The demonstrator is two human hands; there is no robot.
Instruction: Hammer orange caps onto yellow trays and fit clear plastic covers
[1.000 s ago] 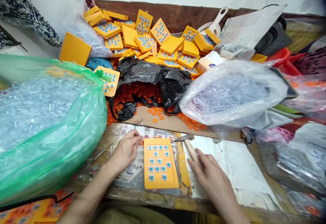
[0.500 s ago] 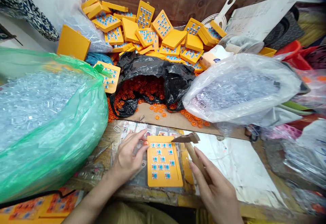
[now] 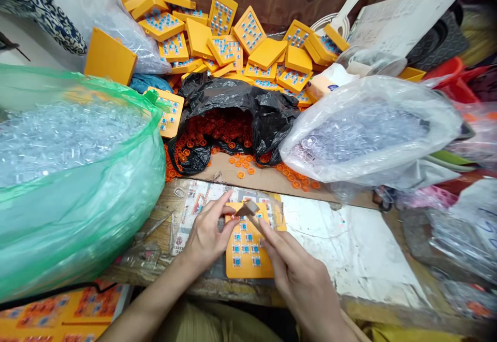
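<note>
Panel: lower centre of frame.
Hammer: now over panel's top, no longer beside it; work apparently centres there.
Left hand: nearly pinched at panel's top left, contents unclear.
Right hand: closed round hammer.

The left forearm slants over the near edge of the desk. The left hand curves inward, forefinger raised; the right hand is curled in a grip, fingers pointing toward it.
</note>
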